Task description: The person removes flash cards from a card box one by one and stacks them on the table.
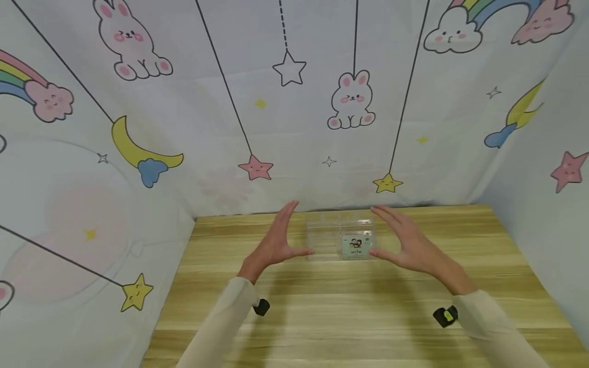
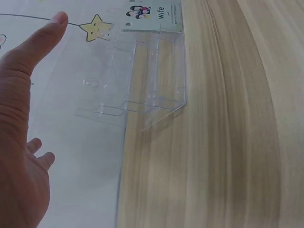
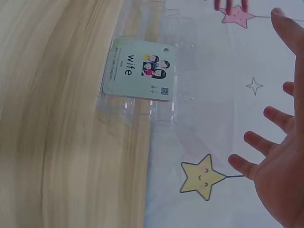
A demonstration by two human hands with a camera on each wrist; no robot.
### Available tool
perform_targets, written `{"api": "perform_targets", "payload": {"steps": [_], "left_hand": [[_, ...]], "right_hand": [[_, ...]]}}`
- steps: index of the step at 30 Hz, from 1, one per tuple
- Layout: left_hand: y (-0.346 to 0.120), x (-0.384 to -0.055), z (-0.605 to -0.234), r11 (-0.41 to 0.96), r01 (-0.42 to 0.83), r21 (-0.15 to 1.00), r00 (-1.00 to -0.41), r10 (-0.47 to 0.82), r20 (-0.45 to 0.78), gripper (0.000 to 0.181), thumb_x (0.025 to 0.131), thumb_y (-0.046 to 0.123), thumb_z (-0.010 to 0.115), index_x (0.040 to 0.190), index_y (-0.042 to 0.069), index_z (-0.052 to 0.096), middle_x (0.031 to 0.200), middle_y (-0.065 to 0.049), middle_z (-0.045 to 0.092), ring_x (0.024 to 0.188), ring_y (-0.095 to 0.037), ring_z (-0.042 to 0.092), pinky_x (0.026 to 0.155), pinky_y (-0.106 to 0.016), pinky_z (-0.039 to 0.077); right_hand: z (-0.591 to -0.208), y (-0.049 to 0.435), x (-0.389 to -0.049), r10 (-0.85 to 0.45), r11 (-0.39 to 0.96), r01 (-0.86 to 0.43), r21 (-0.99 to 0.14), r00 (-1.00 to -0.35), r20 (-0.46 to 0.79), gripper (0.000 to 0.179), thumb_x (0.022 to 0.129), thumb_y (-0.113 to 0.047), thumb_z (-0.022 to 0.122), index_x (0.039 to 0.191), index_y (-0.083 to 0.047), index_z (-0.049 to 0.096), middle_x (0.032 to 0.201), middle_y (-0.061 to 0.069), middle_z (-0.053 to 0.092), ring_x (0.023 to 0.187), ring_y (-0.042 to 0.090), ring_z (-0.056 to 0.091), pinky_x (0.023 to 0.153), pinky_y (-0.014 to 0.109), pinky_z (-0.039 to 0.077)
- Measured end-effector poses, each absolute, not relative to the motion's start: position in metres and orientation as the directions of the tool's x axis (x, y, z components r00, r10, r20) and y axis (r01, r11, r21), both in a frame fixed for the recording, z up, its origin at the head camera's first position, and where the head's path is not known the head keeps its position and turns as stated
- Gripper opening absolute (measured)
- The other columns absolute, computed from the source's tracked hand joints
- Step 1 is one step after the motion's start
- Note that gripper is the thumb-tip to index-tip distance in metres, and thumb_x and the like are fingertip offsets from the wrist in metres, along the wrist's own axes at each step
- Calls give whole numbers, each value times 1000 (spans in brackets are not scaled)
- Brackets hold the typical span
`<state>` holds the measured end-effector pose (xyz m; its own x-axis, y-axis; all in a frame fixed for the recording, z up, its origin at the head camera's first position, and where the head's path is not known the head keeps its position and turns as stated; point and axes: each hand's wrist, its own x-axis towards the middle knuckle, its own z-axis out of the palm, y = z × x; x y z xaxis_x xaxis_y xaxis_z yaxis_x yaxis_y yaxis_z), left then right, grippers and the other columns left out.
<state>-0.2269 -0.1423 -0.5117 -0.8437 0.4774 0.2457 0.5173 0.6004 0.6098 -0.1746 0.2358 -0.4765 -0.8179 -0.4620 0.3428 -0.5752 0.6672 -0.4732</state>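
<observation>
A clear plastic card holder (image 1: pixel 323 236) with tiered slots stands at the back of the table. In its lower right slot sits a pale green card (image 1: pixel 356 247) with the word "wife" and a small family picture; the right wrist view shows the card (image 3: pixel 138 70) up close. My left hand (image 1: pixel 276 239) is spread at the holder's left side, its thumb near the front corner. Opposite it, my right hand (image 1: pixel 411 244) spreads at the right side, thumb tip right by the card's edge. Gaps show between both hands and the holder (image 2: pixel 137 80) in the wrist views.
The wood-grain table (image 1: pixel 336 317) reaches back to a white cloth curtain (image 1: pixel 303 128) printed with rabbits, stars and clouds. Cloth also hangs along the left and right sides. The holder stands close to the back cloth.
</observation>
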Motion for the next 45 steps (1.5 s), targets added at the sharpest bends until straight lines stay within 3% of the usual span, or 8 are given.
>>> {"api": "perform_targets", "payload": {"steps": [2, 6, 10, 16, 25, 32, 45], "left_hand": [[-140, -230, -523, 570, 475, 671, -867, 435, 244, 127, 73, 55, 92, 168, 30, 10, 171, -3, 18, 155, -26, 22, 119, -61, 32], [-134, -233, -548, 488, 378, 787, -907, 368, 207, 124, 75, 46, 94, 167, 32, 12, 170, 0, 22, 153, -32, 27, 119, -59, 33], [-124, -236, -573, 422, 313, 851, -924, 342, 171, 126, 74, 38, 96, 168, 22, 13, 170, -8, 22, 152, -38, 27, 121, -56, 32], [-112, -237, -601, 372, 258, 892, -937, 322, 137, 129, 71, 30, 99, 167, 13, 14, 170, -13, 22, 153, -33, 28, 122, -48, 32], [-101, -238, -613, 414, 246, 876, -936, 336, 104, 138, 69, 31, 100, 168, 16, 6, 173, -7, 14, 156, -24, 22, 124, -37, 27], [-100, -243, -613, 479, 253, 840, -929, 364, 72, 143, 68, 33, 101, 168, 16, 0, 173, -5, 9, 156, -19, 18, 123, -31, 25], [-101, -245, -615, 487, 261, 833, -925, 373, 72, 140, 69, 32, 100, 168, 20, 1, 173, -6, 13, 155, -22, 23, 123, -34, 28]], "right_hand": [[-481, 236, -176, -427, 649, -547, -528, -837, 342, 92, 88, -39, 82, 164, -21, 34, 165, 10, 35, 148, 39, 32, 111, 73, 30], [-494, 236, -181, -360, 592, -508, -626, -861, 359, 80, 91, -30, 81, 159, -21, 42, 159, 10, 43, 139, 36, 42, 101, 67, 44], [-511, 237, -183, -315, 543, -476, -692, -879, 358, 68, 93, -24, 79, 154, -18, 49, 150, 10, 51, 123, 34, 52, 88, 59, 54], [-536, 236, -183, -283, 504, -395, -768, -916, 285, 58, 97, -23, 76, 149, -12, 55, 143, 12, 55, 114, 38, 56, 82, 51, 57], [-560, 234, -182, -249, 467, -300, -832, -947, 202, 47, 100, -26, 73, 143, -11, 60, 134, 13, 59, 107, 30, 58, 80, 39, 58], [-570, 233, -184, -235, 481, -285, -829, -953, 191, 40, 99, -25, 73, 136, -12, 66, 130, 8, 63, 103, 26, 59, 79, 37, 58], [-575, 233, -184, -228, 491, -292, -821, -952, 203, 39, 99, -23, 74, 135, -10, 66, 130, 8, 64, 101, 25, 60, 78, 35, 58]]}}
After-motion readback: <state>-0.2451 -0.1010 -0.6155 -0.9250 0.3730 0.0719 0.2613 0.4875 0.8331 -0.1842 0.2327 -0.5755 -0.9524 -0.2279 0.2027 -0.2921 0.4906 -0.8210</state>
